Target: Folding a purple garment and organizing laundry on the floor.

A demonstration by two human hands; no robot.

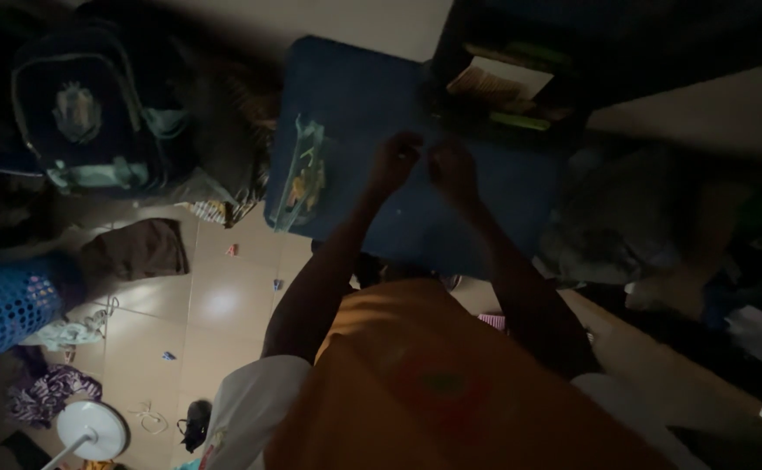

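Note:
The room is dim. My left hand point(394, 163) and my right hand point(453, 170) are close together above a dark blue table point(503, 200), fingers curled as if pinching something very small; I cannot make out what is between them. Left of my left hand, a clear plastic container point(303, 178) with yellowish and green bits inside lies on the table's left edge. My orange shirt point(433, 383) fills the lower middle of the view.
A dark backpack point(94, 113) leans at the upper left. A blue mesh basket point(6, 305), brown cloth point(137, 248) and scattered clothes lie on the tiled floor. Books and green pens point(507, 87) sit at the table's back. Piled fabric point(642, 218) is on the right.

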